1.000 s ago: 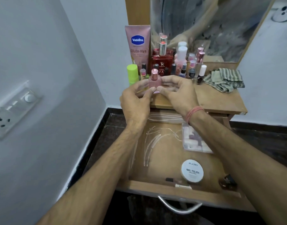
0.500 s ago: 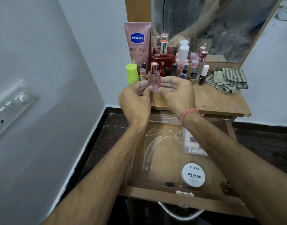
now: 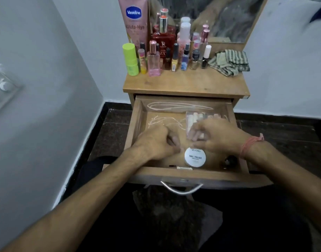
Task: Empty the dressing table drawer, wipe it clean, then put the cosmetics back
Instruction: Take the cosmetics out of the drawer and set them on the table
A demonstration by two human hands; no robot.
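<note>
We are reaching both hands down into the open wooden dressing-table drawer (image 3: pixel 137 124), which is not yet emptied. Our right hand (image 3: pixel 217 137) is lying over the near end of the clear plastic box of pale sticks (image 3: pixel 194 118), fingers bent down onto its lid, though we cannot tell whether they are closing on it or only touching. The box is running lengthways from that hand toward the drawer's back wall, so the right hand is plainly the nearer one for it. Our left hand (image 3: pixel 156 142) is hovering in the middle of the drawer with its fingers curled inward; motion blur is hiding the tips and we cannot tell whether they are pinching anything. The round white tin labelled nail polish (image 3: pixel 195 157) is sitting just in front of both hands, between them, near the drawer's front wall, with a thin pale stick (image 3: pixel 184 168) lying crosswise against that wall and a small dark bottle (image 3: pixel 230 160) in the right front corner. Thin white strands (image 3: pixel 174 106) are trailing along the back of the drawer. Compared with half a second ago, we are no longer holding the square pink glass perfume bottle with the rose-gold cap (image 3: pixel 153 60): it is now standing on the wooden tabletop (image 3: pixel 185 84) in the row of cosmetics, beside the lime-green tube (image 3: pixel 130 59), and both hands have dropped from the tabletop edge into the drawer. The striped green cloth (image 3: pixel 228 62) is waiting on the right.
</note>
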